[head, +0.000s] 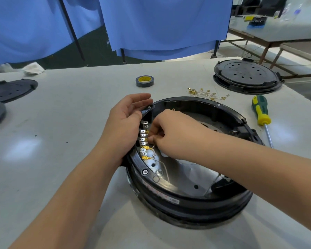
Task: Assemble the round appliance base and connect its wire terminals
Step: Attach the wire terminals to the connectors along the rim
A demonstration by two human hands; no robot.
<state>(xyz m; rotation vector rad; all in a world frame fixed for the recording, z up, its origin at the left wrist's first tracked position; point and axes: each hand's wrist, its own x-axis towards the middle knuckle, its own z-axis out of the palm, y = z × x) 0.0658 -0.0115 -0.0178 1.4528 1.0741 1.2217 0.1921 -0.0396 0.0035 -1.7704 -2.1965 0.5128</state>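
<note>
Two bare hands are ours, both at the round black plastic appliance base (187,198), which lies open side up on the pale grey worktable (61,141), directly before us. Our left hand (126,119) cups the base's outer rim on its left side, fingers curled round the edge and gripping it. Our right hand (171,130) reaches inside the base, its fingertips (151,140) pinching at a small brass wire terminal (147,139) against the row of silver metal tabs (143,136) along the inner left wall; how firmly the terminal is seated we cannot tell. Lower in that row, two brass terminals (145,152) already sit on tabs, with thin pale wires (162,166) trailing across the base's floor.

Beyond the base lie a loose heap of brass-tipped spare wires (205,93) and, further back, a roll of dark tape with a yellow core (145,81). Right of the base lies a green and yellow handled screwdriver (260,112). Beyond that sits a round black perforated cover (246,76). Far to the base's left rest two more dark round covers (9,91).
</note>
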